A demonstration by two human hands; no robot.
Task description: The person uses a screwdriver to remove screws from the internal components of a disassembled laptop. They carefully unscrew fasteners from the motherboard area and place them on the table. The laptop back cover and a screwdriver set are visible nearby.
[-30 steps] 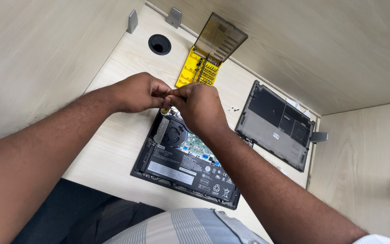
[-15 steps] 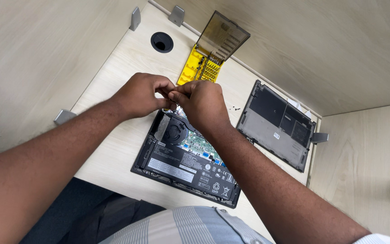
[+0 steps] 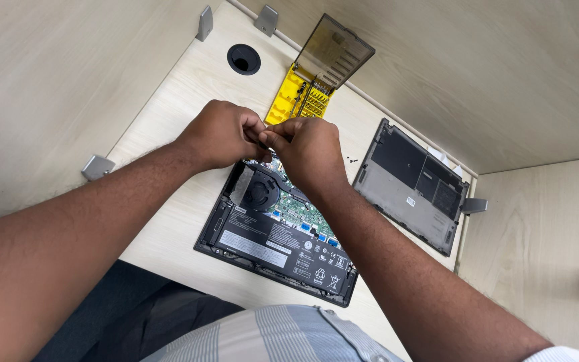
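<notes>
A single head-worn camera looks steeply down from close above the worktop, the wearer's body at 6 o'clock. The opened laptop fills the centre; the yellow screwdriver-bit case lies toward 12 o'clock.

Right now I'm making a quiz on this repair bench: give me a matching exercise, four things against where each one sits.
Things:
1. bit case
2. bottom cover
3. opened laptop
4. cable hole

Places:
A. under both hands
B. far corner of the desk
C. right of the laptop, inner side up
D. just beyond the hands, lid raised

Pairs: 1-D, 2-C, 3-A, 4-B
</notes>
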